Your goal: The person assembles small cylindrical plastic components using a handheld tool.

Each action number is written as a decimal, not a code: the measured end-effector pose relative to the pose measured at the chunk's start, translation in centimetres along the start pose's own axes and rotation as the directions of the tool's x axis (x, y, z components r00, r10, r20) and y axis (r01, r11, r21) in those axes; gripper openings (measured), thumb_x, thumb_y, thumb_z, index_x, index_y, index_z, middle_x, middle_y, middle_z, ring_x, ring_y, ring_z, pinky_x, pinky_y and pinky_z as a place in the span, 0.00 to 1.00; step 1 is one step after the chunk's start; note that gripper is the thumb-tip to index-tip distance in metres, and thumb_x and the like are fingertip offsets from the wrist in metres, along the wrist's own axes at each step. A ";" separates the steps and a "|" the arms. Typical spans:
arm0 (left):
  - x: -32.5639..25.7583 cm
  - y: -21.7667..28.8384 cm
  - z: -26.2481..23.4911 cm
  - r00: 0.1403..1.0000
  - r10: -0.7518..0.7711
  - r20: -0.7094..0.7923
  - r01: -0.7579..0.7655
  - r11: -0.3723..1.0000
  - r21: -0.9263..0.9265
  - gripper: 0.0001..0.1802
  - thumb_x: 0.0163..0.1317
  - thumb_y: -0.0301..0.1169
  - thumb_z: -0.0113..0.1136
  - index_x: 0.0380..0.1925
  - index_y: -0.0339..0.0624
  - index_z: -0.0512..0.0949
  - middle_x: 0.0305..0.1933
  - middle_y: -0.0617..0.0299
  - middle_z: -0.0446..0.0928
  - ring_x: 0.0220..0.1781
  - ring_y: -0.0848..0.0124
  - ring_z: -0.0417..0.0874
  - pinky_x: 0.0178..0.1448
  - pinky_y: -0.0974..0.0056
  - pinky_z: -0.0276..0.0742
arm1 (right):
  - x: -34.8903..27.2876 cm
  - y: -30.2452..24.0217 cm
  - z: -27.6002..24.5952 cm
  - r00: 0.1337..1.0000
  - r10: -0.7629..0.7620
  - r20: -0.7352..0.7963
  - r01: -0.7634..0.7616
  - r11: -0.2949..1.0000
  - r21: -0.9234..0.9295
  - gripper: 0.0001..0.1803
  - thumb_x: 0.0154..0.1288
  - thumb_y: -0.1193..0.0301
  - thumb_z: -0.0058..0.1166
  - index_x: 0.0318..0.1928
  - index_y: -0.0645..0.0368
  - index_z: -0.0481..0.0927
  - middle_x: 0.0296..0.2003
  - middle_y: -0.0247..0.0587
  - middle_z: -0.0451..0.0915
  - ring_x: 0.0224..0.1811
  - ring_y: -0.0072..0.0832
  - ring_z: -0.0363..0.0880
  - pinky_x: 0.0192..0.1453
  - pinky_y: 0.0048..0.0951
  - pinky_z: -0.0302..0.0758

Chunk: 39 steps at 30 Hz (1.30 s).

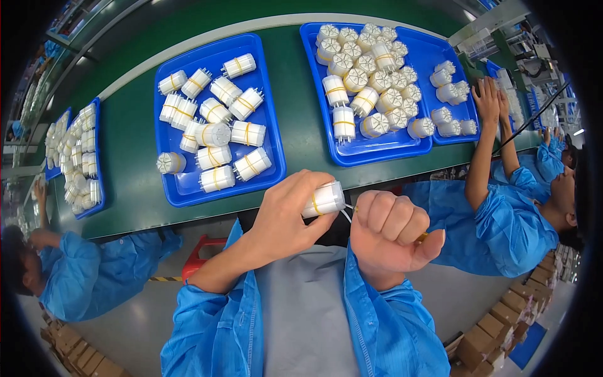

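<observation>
Near the table's front edge, my left hand (pixel 284 212) is closed round a white banded cylinder (pixel 325 199), a short bundle with a yellow band round its middle and a clear end facing right. My right hand (pixel 391 234) is a fist close beside that end. A thin pale strip or tip shows between the fist and the cylinder, and a bit of yellow peeks out by the thumb. What the fist grips is mostly hidden. Ahead of my left hand, a blue tray (pixel 271 125) carries several loose cylinders of the same kind, most lying on their sides.
A second blue tray (pixel 383 152) at the right is packed with cylinders, many upright; another tray (pixel 433 47) adjoins it. More loaded trays (pixel 100 157) stand far left. Co-workers in blue sit at both sides; one person's hands (pixel 488 100) reach the right tray. A red stool (pixel 200 254) stands below the green table (pixel 295 81).
</observation>
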<state>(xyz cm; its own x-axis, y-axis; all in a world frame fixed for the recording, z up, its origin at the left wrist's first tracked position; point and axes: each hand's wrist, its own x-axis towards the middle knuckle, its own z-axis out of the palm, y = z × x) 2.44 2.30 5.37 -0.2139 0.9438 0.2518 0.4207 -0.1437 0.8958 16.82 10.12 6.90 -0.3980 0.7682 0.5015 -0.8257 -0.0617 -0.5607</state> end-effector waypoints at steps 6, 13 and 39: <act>-0.3 -0.2 0.0 1.000 0.011 0.026 -0.011 1.000 -0.012 0.25 0.48 0.21 0.71 0.48 0.35 0.76 0.41 0.50 0.80 0.39 0.55 0.84 0.43 0.59 0.79 | 0.0 0.3 -0.1 1.000 0.016 -0.004 -0.016 0.999 -0.050 0.30 0.76 0.48 0.37 0.18 0.50 0.55 0.14 0.28 0.57 0.16 0.26 0.54 0.27 0.32 0.53; -0.1 -1.0 0.2 0.996 -0.006 0.083 0.007 1.000 -0.023 0.25 0.51 0.23 0.68 0.50 0.34 0.73 0.41 0.49 0.76 0.41 0.49 0.80 0.44 0.55 0.77 | -0.1 1.2 -1.5 0.992 0.116 -0.043 -0.112 0.990 0.082 0.30 0.77 0.49 0.33 0.18 0.51 0.54 0.14 0.28 0.56 0.17 0.26 0.49 0.28 0.33 0.52; -0.9 -1.7 -0.5 0.873 -0.358 0.332 0.409 0.166 -0.897 0.26 0.74 0.39 0.53 0.65 0.36 0.65 0.49 0.52 0.77 0.43 0.67 0.82 0.48 0.63 0.79 | -0.2 0.4 -2.9 0.969 0.134 -0.208 -0.098 0.980 0.173 0.31 0.79 0.50 0.32 0.17 0.51 0.57 0.16 0.32 0.60 0.22 0.25 0.55 0.32 0.31 0.57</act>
<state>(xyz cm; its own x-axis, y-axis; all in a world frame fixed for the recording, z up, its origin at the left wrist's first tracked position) 1.46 1.51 3.76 -0.0448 0.9740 -0.2221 -0.8087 0.0951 0.5804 17.73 11.73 4.69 -0.4130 0.8686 0.2737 -0.8393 -0.2463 -0.4847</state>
